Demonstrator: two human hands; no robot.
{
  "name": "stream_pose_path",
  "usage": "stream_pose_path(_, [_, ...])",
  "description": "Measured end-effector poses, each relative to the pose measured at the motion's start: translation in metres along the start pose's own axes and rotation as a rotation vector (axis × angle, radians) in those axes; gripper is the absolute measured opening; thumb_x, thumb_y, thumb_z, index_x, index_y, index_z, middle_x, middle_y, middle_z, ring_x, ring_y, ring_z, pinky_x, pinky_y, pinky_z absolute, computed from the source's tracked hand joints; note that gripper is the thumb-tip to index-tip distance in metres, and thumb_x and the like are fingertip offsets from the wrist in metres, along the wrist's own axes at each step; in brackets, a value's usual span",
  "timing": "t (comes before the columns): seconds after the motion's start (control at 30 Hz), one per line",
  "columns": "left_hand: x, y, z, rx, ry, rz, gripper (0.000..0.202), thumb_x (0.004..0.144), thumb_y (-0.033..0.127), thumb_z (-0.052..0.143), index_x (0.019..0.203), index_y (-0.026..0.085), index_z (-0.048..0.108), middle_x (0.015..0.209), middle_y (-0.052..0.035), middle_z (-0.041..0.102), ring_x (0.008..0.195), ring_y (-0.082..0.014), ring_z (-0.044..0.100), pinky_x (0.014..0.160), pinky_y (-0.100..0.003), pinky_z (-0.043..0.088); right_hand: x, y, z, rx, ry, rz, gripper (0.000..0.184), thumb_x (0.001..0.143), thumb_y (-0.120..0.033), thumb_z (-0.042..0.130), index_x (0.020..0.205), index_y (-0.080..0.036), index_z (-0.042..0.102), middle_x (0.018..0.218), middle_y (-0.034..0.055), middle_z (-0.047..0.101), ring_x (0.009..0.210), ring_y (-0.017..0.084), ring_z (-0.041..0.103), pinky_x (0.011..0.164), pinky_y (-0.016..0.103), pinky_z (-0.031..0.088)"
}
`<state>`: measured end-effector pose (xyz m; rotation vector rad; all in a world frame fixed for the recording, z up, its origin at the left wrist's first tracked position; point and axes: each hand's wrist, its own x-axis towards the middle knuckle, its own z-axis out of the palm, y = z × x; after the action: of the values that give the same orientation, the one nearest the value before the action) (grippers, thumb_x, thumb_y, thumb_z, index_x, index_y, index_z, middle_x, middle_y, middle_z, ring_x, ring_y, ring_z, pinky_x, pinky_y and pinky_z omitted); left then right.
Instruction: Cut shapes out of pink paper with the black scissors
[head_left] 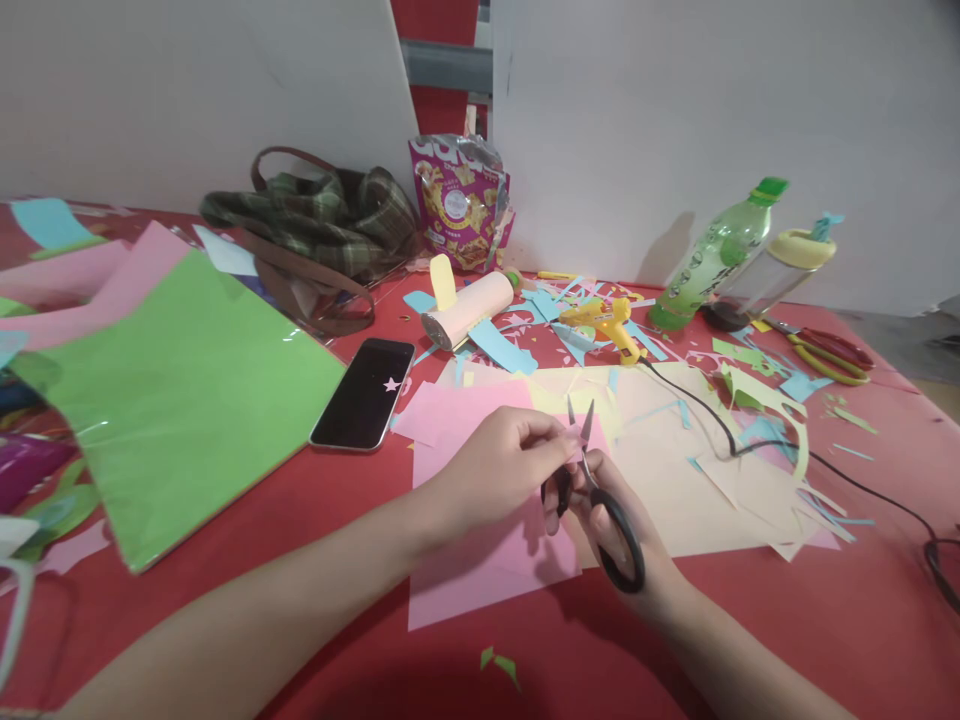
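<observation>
My right hand (611, 505) has its fingers through the black handles of a pair of scissors (621, 545). The blades stand apart and point away from me. Close beside them, my left hand (510, 455) pinches a small piece of pink paper (574, 440) near the blades. Both hands are above pink paper sheets (465, 575) on the red table (360, 650). Cream paper (667, 500) lies to the right of the hands. Left of them is a black phone (364, 395) with a small pink star (391, 384) on its screen.
Behind the hands are a paper-covered tube (472, 308), a yellow glue gun (607, 322) with a black cord, and blue scraps. A snack bag (457, 205), plaid bag (322, 215) and green bottle (716, 255) stand farther back. Green paper (187, 400) fills the left; pliers (832, 350) lie right.
</observation>
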<state>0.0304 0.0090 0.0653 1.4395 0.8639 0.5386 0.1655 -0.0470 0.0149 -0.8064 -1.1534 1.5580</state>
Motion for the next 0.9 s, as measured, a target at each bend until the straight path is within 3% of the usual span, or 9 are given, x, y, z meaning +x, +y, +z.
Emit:
stream_pose_path(0.53, [-0.0004, 0.0001, 0.0038, 0.032, 0.068, 0.037, 0.03, 0.079, 0.03, 0.037, 0.055, 0.015, 0.046, 0.043, 0.0044, 0.046, 0.038, -0.0053, 0.043, 0.037, -0.017, 0.03, 0.0002, -0.0047, 0.0031, -0.023, 0.019, 0.023, 0.025, 0.074, -0.043, 0.049, 0.077, -0.023, 0.035, 0.071, 0.0, 0.043, 0.056, 0.012, 0.044, 0.054, 0.028, 0.04])
stream_pose_path(0.9, [-0.0002, 0.0035, 0.0033, 0.016, 0.045, 0.052, 0.028, 0.08, 0.027, 0.037, 0.057, 0.015, 0.046, 0.044, 0.0053, 0.047, 0.04, -0.0048, 0.045, 0.041, -0.016, 0.032, -0.0019, -0.0024, 0.0032, -0.061, 0.058, 0.024, 0.024, 0.073, -0.042, 0.051, 0.076, -0.023, 0.036, 0.071, 0.0002, 0.043, 0.056, 0.012, 0.042, 0.053, 0.027, 0.038])
